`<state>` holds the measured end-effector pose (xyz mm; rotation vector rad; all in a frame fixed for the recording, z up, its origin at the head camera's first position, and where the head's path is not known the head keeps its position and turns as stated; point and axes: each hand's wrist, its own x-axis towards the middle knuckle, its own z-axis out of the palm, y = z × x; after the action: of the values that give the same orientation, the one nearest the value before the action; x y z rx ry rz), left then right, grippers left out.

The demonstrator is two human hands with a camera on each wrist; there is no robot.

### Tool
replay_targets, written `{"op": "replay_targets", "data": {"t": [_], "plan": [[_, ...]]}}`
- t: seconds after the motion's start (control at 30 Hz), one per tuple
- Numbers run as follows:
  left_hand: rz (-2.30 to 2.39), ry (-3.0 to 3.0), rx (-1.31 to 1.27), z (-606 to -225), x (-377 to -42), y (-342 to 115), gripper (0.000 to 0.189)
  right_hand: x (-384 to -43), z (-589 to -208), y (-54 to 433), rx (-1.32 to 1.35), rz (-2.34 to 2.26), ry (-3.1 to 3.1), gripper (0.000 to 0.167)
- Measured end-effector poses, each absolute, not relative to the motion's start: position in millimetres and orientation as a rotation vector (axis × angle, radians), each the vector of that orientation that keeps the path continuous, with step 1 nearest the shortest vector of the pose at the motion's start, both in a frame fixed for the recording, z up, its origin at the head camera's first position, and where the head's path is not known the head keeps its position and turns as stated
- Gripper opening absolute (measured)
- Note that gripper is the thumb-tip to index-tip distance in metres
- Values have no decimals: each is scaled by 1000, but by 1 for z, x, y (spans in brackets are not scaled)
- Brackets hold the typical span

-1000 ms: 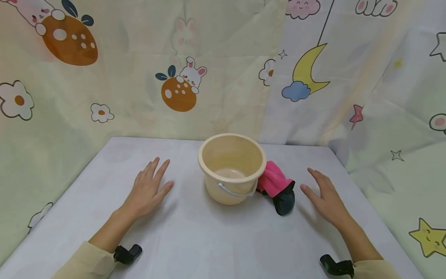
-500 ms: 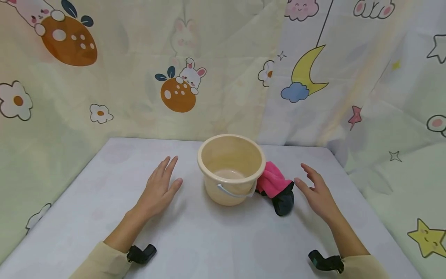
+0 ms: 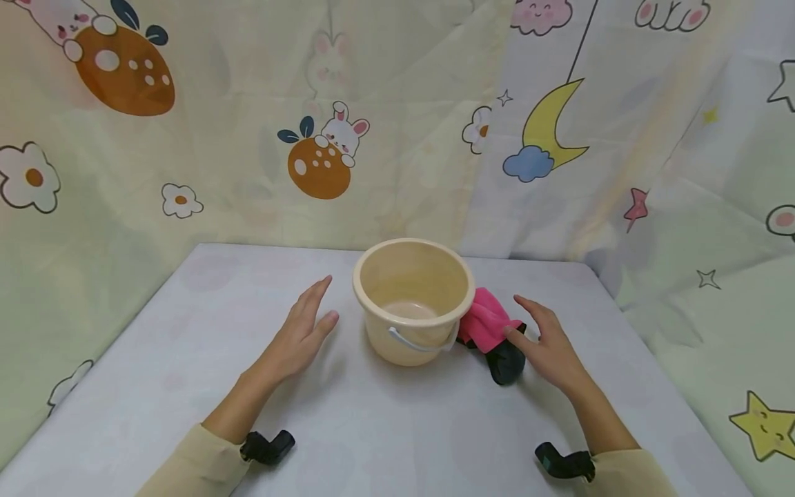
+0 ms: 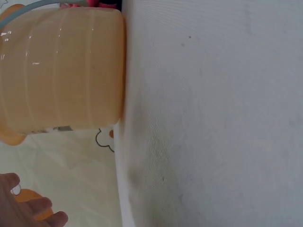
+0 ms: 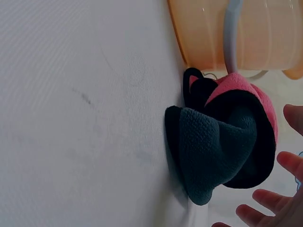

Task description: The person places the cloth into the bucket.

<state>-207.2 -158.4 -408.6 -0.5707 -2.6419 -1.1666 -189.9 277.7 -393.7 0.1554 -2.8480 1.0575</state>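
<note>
A cream plastic bucket (image 3: 391,345) stands upright in the middle of the table, its pale handle lowered across the front. Against its right side lies a crumpled cloth (image 3: 487,321), pink on one face and dark grey on the other, with black edging. My left hand (image 3: 298,342) hovers left of the bucket, fingers extended, touching nothing. Spread fingers of my right hand (image 3: 553,348) are just right of the cloth; in the head view the thumb overlaps it. In the right wrist view a small gap separates those fingers (image 5: 270,198) from the cloth (image 5: 213,142).
The table (image 3: 404,435) has a white cover and meets a patterned fabric backdrop (image 3: 410,124) behind and at both sides. Black wrist cameras sit on the left wrist (image 3: 267,449) and the right wrist (image 3: 565,462).
Both hands have moved inward: the left rightwards, closer to the bucket, and the right leftwards, up to the cloth. Bucket and cloth have stayed in place.
</note>
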Motion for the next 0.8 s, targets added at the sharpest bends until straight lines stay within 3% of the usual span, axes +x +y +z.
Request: {"op": "replay_targets", "data": {"t": [0.8], "plan": [[-1914, -2466, -654, -396, -216, -126, 61, -204, -412, 250, 231, 1024, -2885, 75]]}}
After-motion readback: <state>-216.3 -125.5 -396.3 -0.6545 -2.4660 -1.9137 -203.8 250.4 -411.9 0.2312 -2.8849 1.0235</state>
